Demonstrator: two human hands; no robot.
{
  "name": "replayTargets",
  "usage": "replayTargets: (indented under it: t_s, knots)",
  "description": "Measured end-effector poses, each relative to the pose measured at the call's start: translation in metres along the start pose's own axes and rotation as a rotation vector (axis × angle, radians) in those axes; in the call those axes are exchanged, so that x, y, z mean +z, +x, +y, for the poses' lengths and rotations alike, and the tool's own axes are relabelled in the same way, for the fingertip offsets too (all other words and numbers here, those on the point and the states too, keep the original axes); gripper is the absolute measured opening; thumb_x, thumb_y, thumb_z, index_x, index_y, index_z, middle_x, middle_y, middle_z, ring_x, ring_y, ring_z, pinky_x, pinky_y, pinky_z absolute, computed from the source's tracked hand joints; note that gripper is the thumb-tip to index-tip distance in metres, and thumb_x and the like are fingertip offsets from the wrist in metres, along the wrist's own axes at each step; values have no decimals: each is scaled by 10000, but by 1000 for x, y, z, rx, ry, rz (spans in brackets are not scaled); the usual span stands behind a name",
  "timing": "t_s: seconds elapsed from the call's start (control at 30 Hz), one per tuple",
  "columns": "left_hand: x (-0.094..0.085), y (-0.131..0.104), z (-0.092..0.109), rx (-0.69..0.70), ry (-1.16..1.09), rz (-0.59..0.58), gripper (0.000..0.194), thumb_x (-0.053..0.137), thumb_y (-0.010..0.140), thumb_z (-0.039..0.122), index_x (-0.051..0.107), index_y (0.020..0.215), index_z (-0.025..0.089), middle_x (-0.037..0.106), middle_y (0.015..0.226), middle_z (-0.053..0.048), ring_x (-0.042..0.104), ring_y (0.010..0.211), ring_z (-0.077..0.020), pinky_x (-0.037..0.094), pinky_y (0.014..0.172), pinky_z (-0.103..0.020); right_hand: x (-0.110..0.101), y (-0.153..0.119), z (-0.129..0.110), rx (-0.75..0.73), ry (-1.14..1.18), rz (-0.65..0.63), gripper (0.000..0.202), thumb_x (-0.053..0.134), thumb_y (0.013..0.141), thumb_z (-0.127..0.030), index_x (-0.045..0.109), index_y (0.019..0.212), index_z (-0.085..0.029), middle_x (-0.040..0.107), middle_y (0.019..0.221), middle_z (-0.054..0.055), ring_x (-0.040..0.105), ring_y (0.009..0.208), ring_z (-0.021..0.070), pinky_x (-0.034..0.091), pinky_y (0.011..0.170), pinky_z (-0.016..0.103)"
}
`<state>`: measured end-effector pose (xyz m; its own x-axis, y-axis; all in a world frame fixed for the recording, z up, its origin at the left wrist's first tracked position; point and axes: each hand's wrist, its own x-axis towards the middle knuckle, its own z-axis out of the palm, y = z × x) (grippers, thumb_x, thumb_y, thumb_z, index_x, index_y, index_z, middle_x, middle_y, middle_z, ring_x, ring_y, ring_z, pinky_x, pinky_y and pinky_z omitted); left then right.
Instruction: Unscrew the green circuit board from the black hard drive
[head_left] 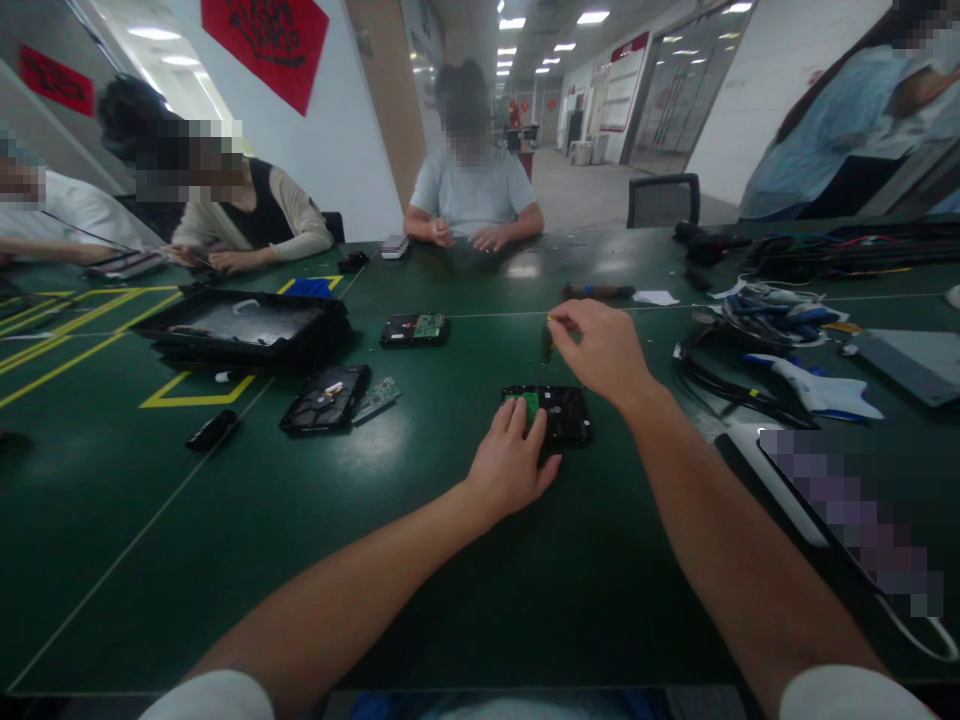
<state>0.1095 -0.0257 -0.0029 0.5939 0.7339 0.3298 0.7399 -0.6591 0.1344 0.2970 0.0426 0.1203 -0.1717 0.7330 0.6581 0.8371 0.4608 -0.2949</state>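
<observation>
On the green table a black hard drive with a green circuit board point(568, 412) lies before me. My left hand point(516, 455) rests on its left part, fingers spread. Above the drive's far edge, my right hand point(596, 345) pinches a small screwdriver point(547, 342), its tip pointing down, apart from the drive. Farther back to the left sits another drive with a green board point(414, 329). Left of my left hand lie an opened black drive casing point(325, 399) with small parts on it and a loose circuit board point(377, 398).
A black tray point(244, 325) stands at the left, near a small black object point(212, 430). Cables point(780, 312), a blue-white glove point(821, 388) and a blurred-out device point(847, 510) lie right. An electric-screwdriver-like tool point(598, 291) lies behind. People sit across and left.
</observation>
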Motion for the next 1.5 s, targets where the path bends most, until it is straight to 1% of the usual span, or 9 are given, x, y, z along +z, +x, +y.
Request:
replayTargets:
  t_s: [0.1, 0.23, 0.33, 0.5, 0.83, 1.13, 1.27, 1.37, 1.5]
  knots:
    - [0, 0, 0, 0, -3, 1, 697, 509, 1016, 546, 476, 1551, 100, 427, 1632, -266, 338, 1563, -450, 394, 1225, -598, 1, 0, 0, 1, -2, 17, 92, 619, 942, -209, 705, 974, -198, 768, 1023, 114, 713, 936, 276, 545, 898, 432]
    - [0, 0, -1, 2, 1, 0, 697, 493, 1022, 548, 480, 1549, 93, 427, 1627, -268, 333, 1565, -446, 399, 1225, -590, 2, 0, 0, 76, 129, 40, 46, 648, 929, -218, 677, 963, -206, 766, 955, 86, 720, 861, 247, 563, 833, 396]
    - [0, 0, -1, -3, -6, -2, 706, 491, 1022, 556, 486, 1545, 82, 422, 1627, -273, 328, 1568, -447, 390, 1234, -578, 2, -1, 0, 73, 167, 35, 33, 666, 931, -243, 669, 953, -218, 760, 932, 71, 718, 859, 246, 559, 834, 398]
    - [1, 0, 0, -9, 3, -15, 710, 488, 1021, 559, 482, 1553, 88, 424, 1628, -272, 335, 1562, -453, 392, 1229, -586, 3, -1, 2, 29, 117, 39, 24, 674, 918, -240, 675, 936, -224, 745, 966, 78, 697, 910, 258, 547, 873, 421]
    - [0, 1, 1, -17, 4, -25, 712, 488, 1020, 561, 485, 1555, 90, 423, 1630, -269, 338, 1562, -455, 392, 1233, -588, 5, -2, 1, 65, 141, 67, 46, 657, 908, -223, 676, 950, -224, 750, 1019, 87, 695, 955, 267, 547, 907, 440]
    - [0, -1, 1, -9, 6, 0, 707, 497, 1018, 550, 479, 1556, 92, 431, 1626, -270, 350, 1558, -452, 416, 1219, -591, 2, -1, 0, 31, 94, 0, 118, 630, 929, -227, 704, 1019, -215, 740, 1067, 105, 689, 968, 266, 540, 927, 437]
    - [1, -1, 1, -12, 0, 6, 696, 505, 1015, 548, 476, 1560, 116, 436, 1632, -254, 350, 1560, -446, 424, 1208, -609, 1, -1, 1, 80, 100, -7, 104, 633, 919, -207, 679, 1011, -221, 746, 1033, 92, 689, 940, 263, 540, 892, 424]
    - [1, -1, 0, -11, 2, -1, 699, 507, 1015, 545, 473, 1562, 112, 431, 1635, -254, 339, 1566, -443, 417, 1216, -598, 1, -1, 1, 90, 127, -13, 58, 637, 940, -240, 681, 976, -224, 758, 996, 77, 696, 912, 251, 543, 869, 406]
    - [1, -1, 1, -15, 7, -2, 703, 519, 1012, 541, 484, 1554, 96, 431, 1629, -261, 350, 1559, -445, 410, 1226, -582, 0, 0, 2, 52, 96, -22, 97, 636, 958, -266, 720, 989, -227, 758, 1036, 83, 700, 942, 250, 544, 903, 411]
